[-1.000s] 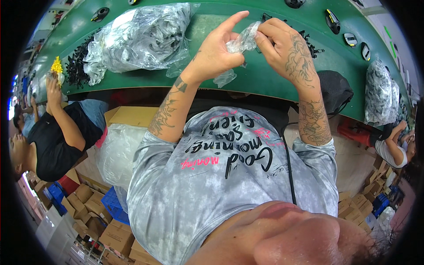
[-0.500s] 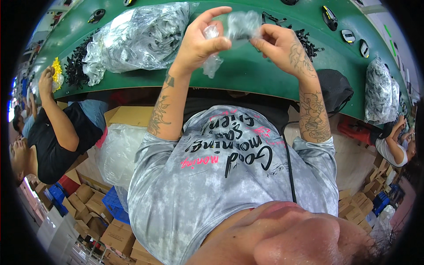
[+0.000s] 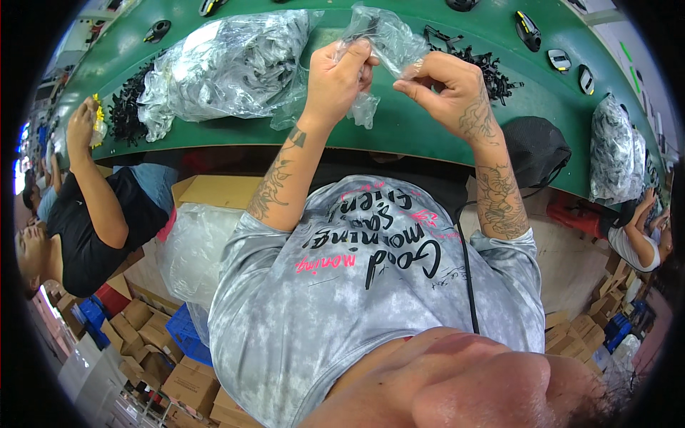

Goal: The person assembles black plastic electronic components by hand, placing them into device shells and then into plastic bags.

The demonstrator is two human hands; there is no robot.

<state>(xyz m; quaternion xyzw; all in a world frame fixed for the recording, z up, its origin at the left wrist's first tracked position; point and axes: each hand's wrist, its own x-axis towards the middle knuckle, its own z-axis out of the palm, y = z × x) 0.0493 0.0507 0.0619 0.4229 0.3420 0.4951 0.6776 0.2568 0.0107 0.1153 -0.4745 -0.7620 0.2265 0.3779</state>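
Green worktop (image 3: 421, 132) extended beneath two hands. Left hand (image 3: 335, 82): closed, gripping one side of one clear plastic bag (image 3: 389, 44). Right hand (image 3: 449, 82): narrow, thumb and fingers pinched at the opposite edge. The bag was positioned between both hands and projected past the fingertips. One plastic fold (image 3: 364, 111) hung below the left hand; its connection to the bag could not be determined.

One black mesh item (image 3: 539, 150) lay right of the right wrist. One pile of small black parts (image 3: 494, 75) lay just right of the right hand. One large filled sack (image 3: 225, 68) lay left of the left hand; one further black heap (image 3: 127, 107) lay beyond it on that side. Well right of the right hand were at least three oval devices (image 3: 528, 32) and one smaller filled sack (image 3: 615, 153). One black-shirted co-worker (image 3: 96, 228) was positioned far left of the left hand.
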